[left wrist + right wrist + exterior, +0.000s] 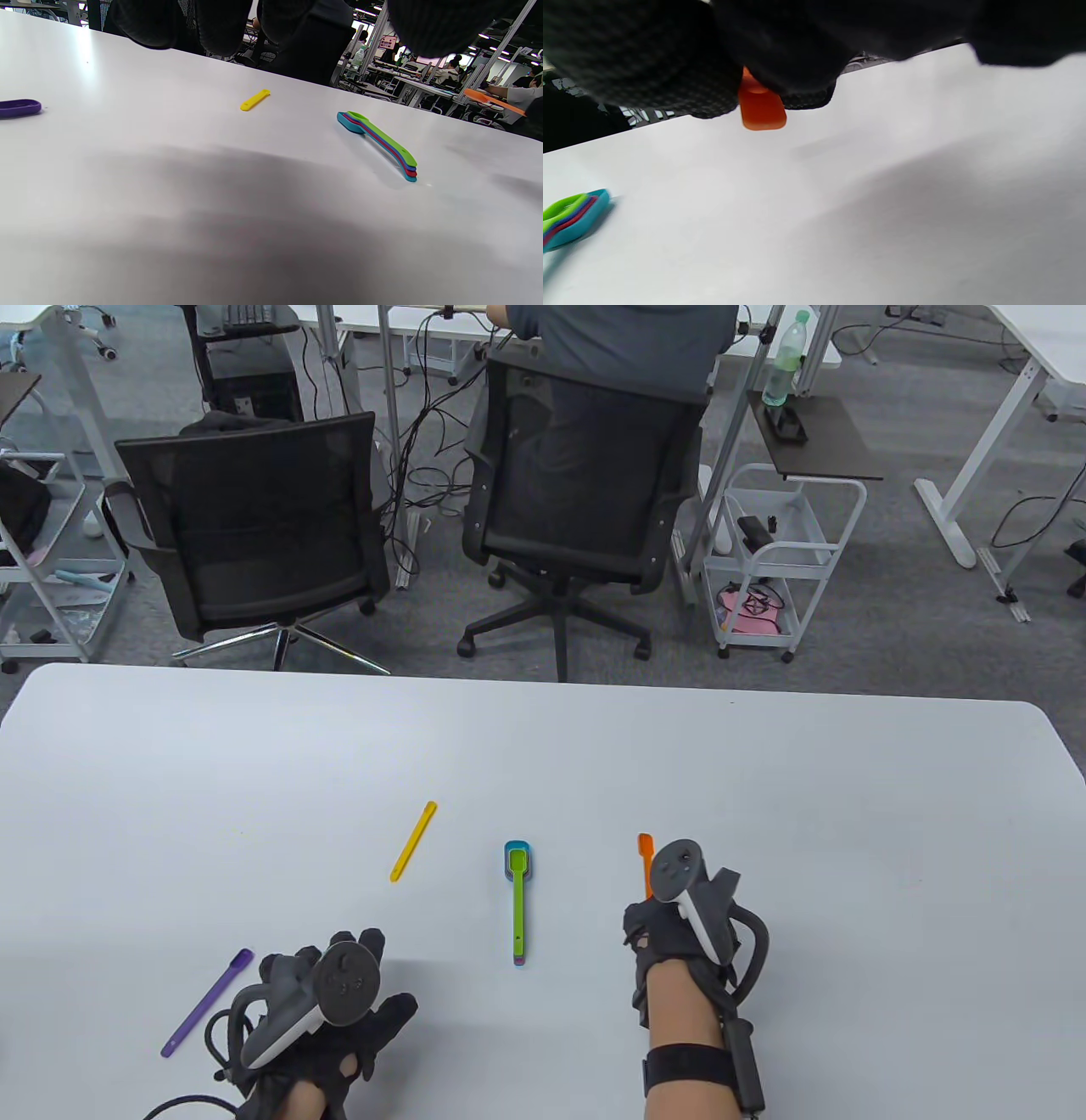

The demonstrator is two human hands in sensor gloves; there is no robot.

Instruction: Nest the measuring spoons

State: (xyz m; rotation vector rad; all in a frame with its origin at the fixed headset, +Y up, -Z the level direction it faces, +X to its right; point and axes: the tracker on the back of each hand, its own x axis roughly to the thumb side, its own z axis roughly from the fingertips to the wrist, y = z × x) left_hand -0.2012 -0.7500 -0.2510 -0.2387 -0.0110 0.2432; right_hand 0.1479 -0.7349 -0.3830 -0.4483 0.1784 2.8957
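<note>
A nested stack of spoons (518, 899), green on top of purple, red and blue, lies mid-table; it also shows in the left wrist view (379, 144) and at the left edge of the right wrist view (568, 218). My right hand (670, 920) holds an orange spoon (646, 861) just above the table, right of the stack; its end pokes out below my fingers (761, 108). A yellow spoon (413, 841) lies left of the stack. A purple spoon (207, 1003) lies by my left hand (339, 993), which rests empty with its fingers spread.
The white table (848, 780) spreads wide around the spoons. Two black office chairs (254, 517) and a seated person stand beyond its far edge, with a white cart (776, 560) to the right.
</note>
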